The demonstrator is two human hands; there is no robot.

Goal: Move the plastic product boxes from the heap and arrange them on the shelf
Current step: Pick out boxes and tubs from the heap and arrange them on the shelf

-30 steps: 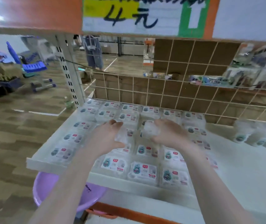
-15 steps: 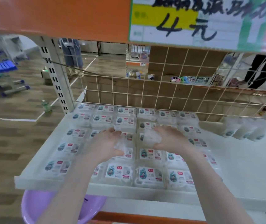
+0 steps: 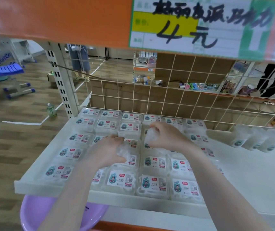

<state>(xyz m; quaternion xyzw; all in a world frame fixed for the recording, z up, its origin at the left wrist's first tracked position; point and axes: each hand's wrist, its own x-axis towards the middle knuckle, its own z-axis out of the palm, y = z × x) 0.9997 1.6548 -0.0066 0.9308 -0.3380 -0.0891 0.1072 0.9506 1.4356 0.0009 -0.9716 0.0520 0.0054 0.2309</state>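
Note:
Several clear plastic product boxes (image 3: 121, 181) with white and teal labels lie flat in rows on the white shelf (image 3: 250, 177). My left hand (image 3: 107, 150) grips one clear box (image 3: 125, 151) just above the laid rows, near the shelf's middle. My right hand (image 3: 166, 136) holds another clear box (image 3: 151, 135), tilted on edge, a little higher and further back. The two hands are about a box width apart. Their fingers hide the boxes directly underneath.
A wire grid (image 3: 166, 100) closes the shelf's back. Three clear boxes (image 3: 253, 139) stand on edge at the right. A purple basin (image 3: 38, 212) sits below the shelf's front lip. An orange price board (image 3: 191, 25) hangs overhead. People stand beyond the grid.
My hands have drifted slightly apart, and the right hand has lifted its box a little higher and tilted it. The camera has swung right, bringing the price sign overhead.

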